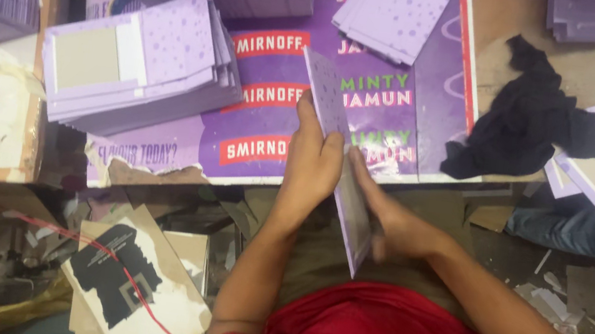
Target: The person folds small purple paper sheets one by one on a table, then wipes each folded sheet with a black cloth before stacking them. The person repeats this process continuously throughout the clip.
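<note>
At centre of head view, just below a big purple printed board (269, 147): one lilac dotted card panel (335, 145) held on edge, tilted, top edge toward 11 o'clock, bottom corner toward 5 o'clock near the lap.

Risks, as judged from here:
- Panel thin and pinched only at mid-length, so could bow or crease if palms press harder.
- Lower corner hanging free over the gap by the table edge; could slip down if either palm eases off, landing among cardboard scraps (550, 299) at 4 o'clock.
- Top corner close to the stack of lilac panels (142, 60) at 10 o'clock; a swing that way could nudge the stack.
- Red wire (140, 296) at 7 o'clock running by the left elbow; could snag on a wide arm move.

Grip:
- Left hand (311, 163) flat vs the panel's near face, fingers up toward 12, thumb side on the edge; closed onto panel, not wrapped round it.
- Right hand (394, 223) on opp. face, fingers stretched toward 10 o'clock along the card, palm lower down; pressing, panel sandwiched betw. both.
- Exact thumb placement on right: can't tell, blurred.

Also nearby: dark cloth (529, 122) at 2 o'clock on the table, well apart from both hands.
</note>
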